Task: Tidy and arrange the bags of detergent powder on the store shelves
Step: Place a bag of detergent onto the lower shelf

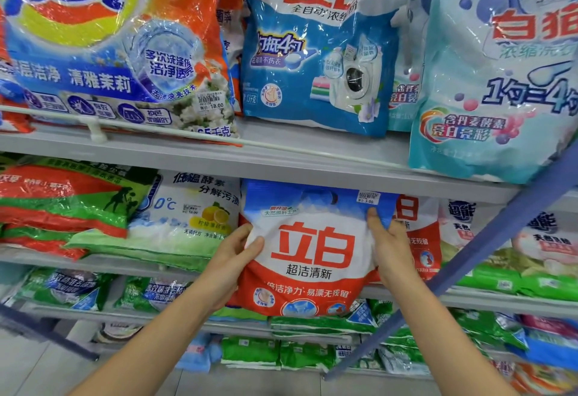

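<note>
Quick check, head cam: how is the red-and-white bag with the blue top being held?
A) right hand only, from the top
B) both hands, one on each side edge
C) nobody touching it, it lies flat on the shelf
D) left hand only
B: the left hand grips the left edge of the red-and-white bag and the right hand grips its right edge, upright at the middle shelf.

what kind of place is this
Most likely a shop aisle selling laundry goods. Tiered metal shelves are packed with detergent bags, several carrying price stickers. A person's left hand and right hand hold a red and white bag in front of the middle shelf.
</note>
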The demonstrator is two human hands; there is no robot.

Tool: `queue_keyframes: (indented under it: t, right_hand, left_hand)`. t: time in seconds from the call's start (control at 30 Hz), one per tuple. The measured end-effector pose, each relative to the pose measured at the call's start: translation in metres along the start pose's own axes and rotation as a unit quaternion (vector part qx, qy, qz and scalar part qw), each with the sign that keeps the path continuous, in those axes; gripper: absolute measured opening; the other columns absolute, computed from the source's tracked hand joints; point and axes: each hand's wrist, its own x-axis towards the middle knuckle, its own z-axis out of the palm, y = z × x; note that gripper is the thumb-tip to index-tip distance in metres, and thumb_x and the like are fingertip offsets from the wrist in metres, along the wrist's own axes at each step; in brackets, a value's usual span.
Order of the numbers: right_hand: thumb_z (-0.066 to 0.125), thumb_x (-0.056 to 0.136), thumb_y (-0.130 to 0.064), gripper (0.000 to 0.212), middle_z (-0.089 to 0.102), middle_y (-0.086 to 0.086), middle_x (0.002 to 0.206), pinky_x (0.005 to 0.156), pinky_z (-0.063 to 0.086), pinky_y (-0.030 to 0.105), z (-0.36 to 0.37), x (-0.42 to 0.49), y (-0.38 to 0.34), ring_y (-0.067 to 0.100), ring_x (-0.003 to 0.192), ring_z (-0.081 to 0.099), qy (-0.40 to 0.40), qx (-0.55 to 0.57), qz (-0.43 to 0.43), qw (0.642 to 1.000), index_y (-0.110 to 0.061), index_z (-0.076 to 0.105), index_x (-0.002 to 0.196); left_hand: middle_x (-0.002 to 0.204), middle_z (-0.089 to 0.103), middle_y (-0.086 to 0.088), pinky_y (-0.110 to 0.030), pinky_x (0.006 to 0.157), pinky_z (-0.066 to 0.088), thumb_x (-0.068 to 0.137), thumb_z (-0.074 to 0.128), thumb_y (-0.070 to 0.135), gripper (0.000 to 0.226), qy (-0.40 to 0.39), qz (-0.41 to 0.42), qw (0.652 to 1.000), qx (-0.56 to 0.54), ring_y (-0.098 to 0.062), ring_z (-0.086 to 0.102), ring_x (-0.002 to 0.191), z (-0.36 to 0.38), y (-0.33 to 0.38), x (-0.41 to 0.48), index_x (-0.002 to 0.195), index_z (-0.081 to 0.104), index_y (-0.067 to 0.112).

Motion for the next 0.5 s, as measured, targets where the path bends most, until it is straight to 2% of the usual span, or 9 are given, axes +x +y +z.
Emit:
queue_keyframes:
  t: [0.07, 0.13, 0.2, 0.27, 0.37, 0.43, 0.5]
  right_hand:
    - [0.044, 0.098, -0.022, 0.034, 0.052, 0.01, 0.063, 0.055, 0.041, 0.028, 0.002, 0.001, 0.002, 0.023, 0.061, 0.052, 0.001, 0.0, 0.001, 1.0, -0.01, 0.051, 0.068]
    - [0.044, 0.098, -0.021, 0.035, 0.052, 0.006, 0.059, 0.05, 0.039, 0.022, 0.004, 0.0, -0.001, 0.018, 0.055, 0.051, 0.001, -0.006, 0.003, 1.0, -0.01, 0.05, 0.065]
    - [0.044, 0.098, -0.021, 0.039, 0.048, 0.001, 0.051, 0.041, 0.033, 0.016, 0.006, 0.001, -0.005, 0.008, 0.045, 0.045, 0.006, -0.019, 0.005, 1.0, -0.012, 0.046, 0.061]
    - [0.045, 0.098, -0.023, 0.038, 0.045, 0.005, 0.056, 0.04, 0.031, 0.016, 0.006, 0.002, -0.007, 0.012, 0.048, 0.044, 0.008, -0.035, 0.0, 0.999, -0.011, 0.045, 0.062]
    - [0.046, 0.098, -0.022, 0.038, 0.042, 0.007, 0.056, 0.044, 0.031, 0.021, 0.007, 0.001, -0.007, 0.013, 0.049, 0.042, 0.004, -0.053, -0.021, 0.998, -0.011, 0.045, 0.062]
    - [0.047, 0.097, -0.019, 0.043, 0.037, -0.002, 0.046, 0.04, 0.026, 0.019, 0.006, 0.001, -0.008, 0.004, 0.038, 0.035, -0.001, -0.073, -0.051, 0.996, -0.013, 0.039, 0.055]
    - [0.047, 0.097, -0.017, 0.046, 0.031, -0.006, 0.041, 0.038, 0.02, 0.017, 0.002, 0.003, -0.012, 0.003, 0.034, 0.027, -0.018, -0.106, -0.086, 0.99, -0.015, 0.035, 0.052]
  left_hand:
    - [0.082, 0.074, 0.006, -0.021, 0.061, 0.055, 0.078, 0.057, 0.025, 0.023, 0.036, 0.03, 0.999, 0.029, -0.013, 0.07, 0.075, 0.002, 0.002, 0.0, 0.1, 0.059, 0.016]
    - [0.08, 0.072, 0.005, -0.018, 0.057, 0.052, 0.086, 0.057, 0.017, 0.009, 0.061, 0.072, 0.992, 0.082, -0.01, 0.069, 0.073, 0.004, 0.005, 0.001, 0.095, 0.06, 0.018]
    - [0.086, 0.069, 0.006, -0.016, 0.059, 0.052, 0.09, 0.056, 0.01, 0.014, 0.076, 0.118, 0.983, 0.119, -0.004, 0.068, 0.074, 0.007, 0.008, 0.0, 0.099, 0.058, 0.021]
    - [0.092, 0.064, 0.007, -0.017, 0.061, 0.052, 0.093, 0.056, 0.011, 0.019, 0.088, 0.181, 0.967, 0.159, -0.001, 0.065, 0.077, 0.008, 0.007, 0.001, 0.104, 0.053, 0.026]
    - [0.076, 0.056, 0.0, -0.018, 0.055, 0.047, 0.093, 0.056, 0.019, 0.005, 0.133, 0.24, 0.94, 0.2, -0.002, 0.057, 0.064, 0.005, 0.001, 0.005, 0.089, 0.054, 0.019]
    - [0.065, 0.05, -0.001, -0.016, 0.051, 0.038, 0.095, 0.054, 0.014, 0.022, 0.171, 0.238, 0.933, 0.21, -0.002, 0.047, 0.055, 0.0, 0.0, 0.011, 0.073, 0.052, 0.016]
    - [0.061, 0.049, -0.004, -0.022, 0.052, 0.035, 0.095, 0.053, 0.015, 0.028, 0.181, 0.23, 0.933, 0.21, -0.007, 0.044, 0.055, -0.005, 0.006, 0.019, 0.068, 0.051, 0.011]
